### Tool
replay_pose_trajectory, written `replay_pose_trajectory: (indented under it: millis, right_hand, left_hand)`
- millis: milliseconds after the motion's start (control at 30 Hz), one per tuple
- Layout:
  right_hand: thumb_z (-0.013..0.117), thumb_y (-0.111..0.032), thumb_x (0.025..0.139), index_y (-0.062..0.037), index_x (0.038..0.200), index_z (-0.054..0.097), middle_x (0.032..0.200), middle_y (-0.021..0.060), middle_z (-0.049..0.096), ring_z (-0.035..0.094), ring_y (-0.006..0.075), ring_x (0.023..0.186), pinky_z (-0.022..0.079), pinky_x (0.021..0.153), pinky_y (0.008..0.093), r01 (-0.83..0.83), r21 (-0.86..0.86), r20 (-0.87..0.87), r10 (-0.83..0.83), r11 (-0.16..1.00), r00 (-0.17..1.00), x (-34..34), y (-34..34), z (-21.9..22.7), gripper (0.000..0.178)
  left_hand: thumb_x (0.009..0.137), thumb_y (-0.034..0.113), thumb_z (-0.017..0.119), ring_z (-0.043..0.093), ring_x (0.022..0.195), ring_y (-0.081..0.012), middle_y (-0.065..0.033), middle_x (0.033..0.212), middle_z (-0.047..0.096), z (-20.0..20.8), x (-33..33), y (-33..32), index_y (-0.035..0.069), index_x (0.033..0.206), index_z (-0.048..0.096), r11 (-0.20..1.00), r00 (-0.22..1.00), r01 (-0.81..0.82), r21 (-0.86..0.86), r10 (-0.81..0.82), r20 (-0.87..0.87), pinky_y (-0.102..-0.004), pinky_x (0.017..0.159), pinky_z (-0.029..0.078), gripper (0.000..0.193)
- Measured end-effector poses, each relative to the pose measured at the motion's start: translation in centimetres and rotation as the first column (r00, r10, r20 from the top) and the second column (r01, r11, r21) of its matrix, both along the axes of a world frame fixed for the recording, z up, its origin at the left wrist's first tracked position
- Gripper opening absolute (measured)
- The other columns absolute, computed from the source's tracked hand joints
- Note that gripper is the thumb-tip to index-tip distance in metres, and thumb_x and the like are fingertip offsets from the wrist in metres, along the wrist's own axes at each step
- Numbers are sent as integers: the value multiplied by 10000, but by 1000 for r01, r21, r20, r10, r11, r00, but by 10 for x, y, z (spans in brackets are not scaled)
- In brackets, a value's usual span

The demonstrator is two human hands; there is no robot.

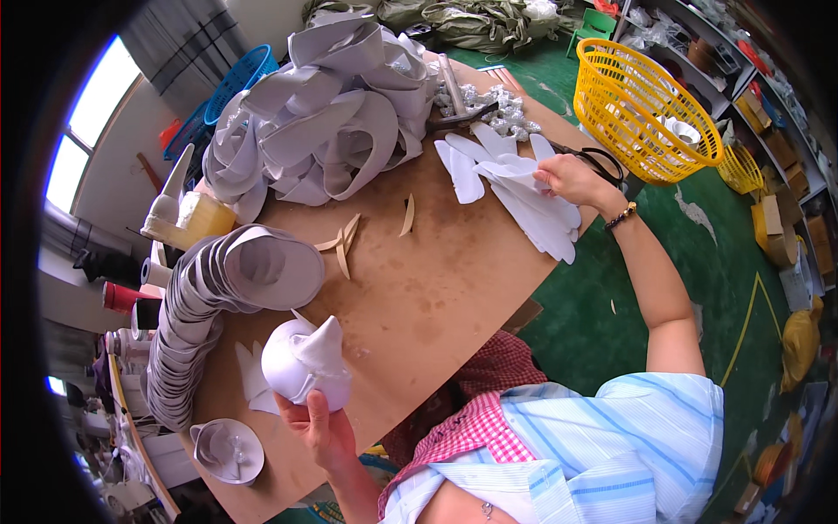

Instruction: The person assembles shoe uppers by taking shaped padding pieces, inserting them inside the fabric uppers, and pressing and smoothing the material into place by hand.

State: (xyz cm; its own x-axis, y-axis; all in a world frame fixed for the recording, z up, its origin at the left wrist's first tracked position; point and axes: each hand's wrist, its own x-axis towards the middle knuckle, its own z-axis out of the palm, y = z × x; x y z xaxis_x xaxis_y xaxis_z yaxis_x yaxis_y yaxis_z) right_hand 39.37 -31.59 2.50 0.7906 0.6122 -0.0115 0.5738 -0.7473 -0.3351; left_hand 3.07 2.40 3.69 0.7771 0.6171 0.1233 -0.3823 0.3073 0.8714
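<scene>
Currently, left hand [321, 430]: white peaked form [297, 360] cradled, thumb pressed against it.
Right hand [576, 182]: white strips [525, 208] pinched by fingertips.
Care: strips best lifted singly, uncreased.

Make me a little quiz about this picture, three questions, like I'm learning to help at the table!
1. Pick one: what does the left hand hold?
a) black-handled scissors
b) a white rounded piece with a pointed tip
c) a blue basket
2. True or false: the right hand is touching the tall stack of grey cups.
3. Fill in the colour: the large basket to the right of the table is ____.

Key: 1 b; 2 false, it is at the white strips; 3 yellow.
</scene>
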Motion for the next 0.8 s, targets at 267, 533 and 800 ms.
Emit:
replay_pose_trajectory:
  millis: [267,533,800]
  right_hand:
    - [483,-266,1003,9,1141,515,1013,186,665,690,250,887,593,763,374,504,523,-829,273,687,488,27,-40,-8,309]
    - [497,-327,996,12,1285,480,902,7,549,448,68,745,440,680,216,541,790,-613,411,289,675,-62,54,23,446]
    - [636,-107,920,-9,1112,588,989,62,667,656,113,856,544,743,244,600,771,-504,780,213,370,-196,187,54,221]
  left_hand:
    - [903,57,619,495,1232,-253,-135,1350,491,6,5,13,31,1418,342,990,995,88,108,-92,32,-422,1046,388,585]
    - [855,-54,623,498,1221,-185,-85,1321,526,23,31,8,6,1368,416,990,989,140,10,-140,38,-364,1060,360,556]
    - [892,-79,500,470,1239,-171,-81,1321,516,30,41,5,-7,1384,398,972,966,228,55,-233,110,-310,1057,335,507]
